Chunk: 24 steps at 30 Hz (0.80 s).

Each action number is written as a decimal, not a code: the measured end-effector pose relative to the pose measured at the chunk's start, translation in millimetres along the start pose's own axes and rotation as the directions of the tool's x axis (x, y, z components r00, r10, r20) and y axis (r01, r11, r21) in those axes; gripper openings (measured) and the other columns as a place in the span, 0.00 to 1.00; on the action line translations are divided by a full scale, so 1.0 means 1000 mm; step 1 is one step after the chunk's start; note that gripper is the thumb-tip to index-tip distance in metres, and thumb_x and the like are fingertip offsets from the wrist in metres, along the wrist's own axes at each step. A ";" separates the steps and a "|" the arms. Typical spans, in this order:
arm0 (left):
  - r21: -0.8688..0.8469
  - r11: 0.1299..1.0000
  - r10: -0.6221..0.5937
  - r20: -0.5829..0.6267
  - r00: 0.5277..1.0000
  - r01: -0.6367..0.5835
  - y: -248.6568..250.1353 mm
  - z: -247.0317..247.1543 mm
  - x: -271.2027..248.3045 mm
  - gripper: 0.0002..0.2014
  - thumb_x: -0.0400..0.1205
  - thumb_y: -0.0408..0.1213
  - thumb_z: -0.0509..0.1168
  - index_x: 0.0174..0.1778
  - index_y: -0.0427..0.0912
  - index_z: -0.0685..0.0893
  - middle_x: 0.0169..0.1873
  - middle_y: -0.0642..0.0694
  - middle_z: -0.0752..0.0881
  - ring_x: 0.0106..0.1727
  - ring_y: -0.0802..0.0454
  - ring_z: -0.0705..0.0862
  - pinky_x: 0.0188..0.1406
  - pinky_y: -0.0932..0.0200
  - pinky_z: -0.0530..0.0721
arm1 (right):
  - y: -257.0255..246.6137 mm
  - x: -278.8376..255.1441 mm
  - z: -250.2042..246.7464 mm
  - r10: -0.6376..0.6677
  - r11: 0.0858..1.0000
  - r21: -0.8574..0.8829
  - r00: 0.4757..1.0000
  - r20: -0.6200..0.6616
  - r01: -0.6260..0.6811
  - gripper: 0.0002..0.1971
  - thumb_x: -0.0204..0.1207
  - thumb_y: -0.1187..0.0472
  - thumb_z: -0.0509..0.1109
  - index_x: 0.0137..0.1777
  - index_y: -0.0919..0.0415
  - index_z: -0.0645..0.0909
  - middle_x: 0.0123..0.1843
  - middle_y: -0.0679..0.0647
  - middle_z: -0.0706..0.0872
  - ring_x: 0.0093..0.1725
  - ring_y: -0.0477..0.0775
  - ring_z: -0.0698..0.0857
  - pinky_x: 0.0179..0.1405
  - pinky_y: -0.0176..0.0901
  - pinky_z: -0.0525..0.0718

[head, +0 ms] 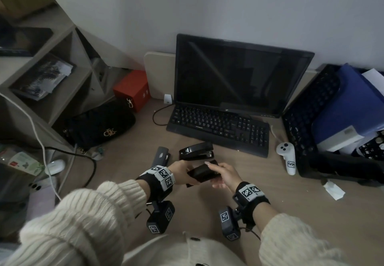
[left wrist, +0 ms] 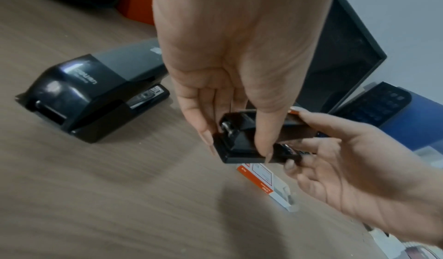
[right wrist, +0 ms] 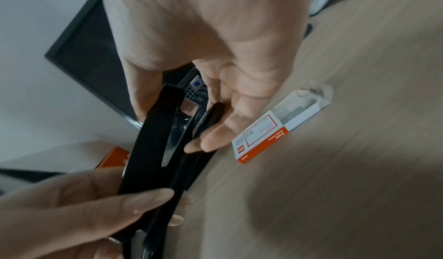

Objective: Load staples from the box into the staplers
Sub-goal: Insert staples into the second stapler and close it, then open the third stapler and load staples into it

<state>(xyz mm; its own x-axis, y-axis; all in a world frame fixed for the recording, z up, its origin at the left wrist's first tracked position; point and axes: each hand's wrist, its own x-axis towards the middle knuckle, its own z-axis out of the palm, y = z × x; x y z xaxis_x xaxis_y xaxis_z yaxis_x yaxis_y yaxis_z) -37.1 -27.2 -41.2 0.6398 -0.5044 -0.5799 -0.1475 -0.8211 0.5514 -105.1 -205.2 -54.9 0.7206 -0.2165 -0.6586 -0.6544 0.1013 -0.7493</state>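
Note:
A small black stapler [head: 204,173] is held just above the desk between both hands. My left hand [head: 187,174] pinches its rear hinge end [left wrist: 239,143] with thumb and fingers. My right hand [head: 216,172] grips the front end, thumb on the top cover [right wrist: 153,149] and fingers under the base. A narrow gap shows between cover and base. The orange-and-white staple box [right wrist: 263,136] lies on the desk below the hands, its inner tray slid partly out. Two more staplers lie behind: a grey one [head: 161,156] and a black one [head: 196,151].
A black keyboard [head: 218,128] and monitor [head: 239,74] stand behind the staplers. A white controller [head: 287,157] lies to the right beside a black basket [head: 301,120] of files. A black handbag [head: 99,126], a red box [head: 133,89] and cables sit left.

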 end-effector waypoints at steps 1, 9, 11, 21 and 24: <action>-0.023 1.000 -0.014 0.004 1.000 0.014 -0.002 -0.001 0.002 0.28 0.75 0.49 0.77 0.69 0.45 0.81 0.62 0.48 0.86 0.61 0.51 0.84 0.57 0.62 0.79 | 0.002 0.003 -0.003 -0.008 0.998 0.061 0.999 -0.036 0.010 0.26 0.70 0.55 0.77 0.63 0.69 0.76 0.50 0.65 0.86 0.34 0.57 0.86 0.25 0.41 0.84; -0.032 0.992 -0.124 -0.052 0.991 0.122 -0.017 -0.002 0.014 0.31 0.78 0.51 0.73 0.75 0.44 0.75 0.65 0.48 0.84 0.65 0.49 0.83 0.66 0.57 0.81 | 0.013 0.026 -0.042 0.023 0.949 0.292 0.895 -0.445 0.121 0.27 0.68 0.54 0.79 0.59 0.73 0.78 0.48 0.70 0.87 0.34 0.57 0.84 0.38 0.48 0.86; -0.027 0.990 -0.141 -0.039 0.989 0.140 -0.018 -0.004 0.015 0.26 0.80 0.47 0.71 0.74 0.43 0.76 0.65 0.45 0.85 0.63 0.47 0.85 0.61 0.58 0.82 | 0.015 0.029 -0.051 0.022 0.954 0.272 0.873 -0.487 0.128 0.27 0.70 0.54 0.78 0.60 0.75 0.77 0.43 0.65 0.85 0.31 0.54 0.80 0.26 0.38 0.82; -0.114 0.983 -0.172 -0.286 0.943 0.145 -0.029 -0.021 0.014 0.10 0.83 0.43 0.66 0.54 0.43 0.86 0.50 0.45 0.89 0.52 0.46 0.87 0.45 0.63 0.76 | 0.032 0.047 -0.067 0.063 0.997 -0.006 0.816 -0.574 -0.081 0.31 0.74 0.36 0.65 0.57 0.67 0.78 0.36 0.59 0.86 0.38 0.61 0.85 0.44 0.50 0.82; -0.140 0.974 -0.217 -0.381 0.899 0.176 -0.035 -0.028 0.013 0.08 0.79 0.49 0.68 0.45 0.50 0.80 0.45 0.48 0.85 0.45 0.49 0.82 0.43 0.60 0.76 | 0.035 0.048 -0.070 0.047 0.981 -0.128 0.816 -0.576 -0.147 0.30 0.79 0.39 0.60 0.57 0.71 0.80 0.51 0.67 0.87 0.51 0.67 0.85 0.52 0.50 0.80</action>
<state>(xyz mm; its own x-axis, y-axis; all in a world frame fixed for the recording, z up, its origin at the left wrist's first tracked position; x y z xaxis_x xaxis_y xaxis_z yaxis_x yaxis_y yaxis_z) -2.4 2.4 -50.8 0.8945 -0.1732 -0.4121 0.0743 -0.8514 0.5192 -109.3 -280.0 -108.0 0.4256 -0.7314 -0.5329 -0.7768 0.0067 -0.6297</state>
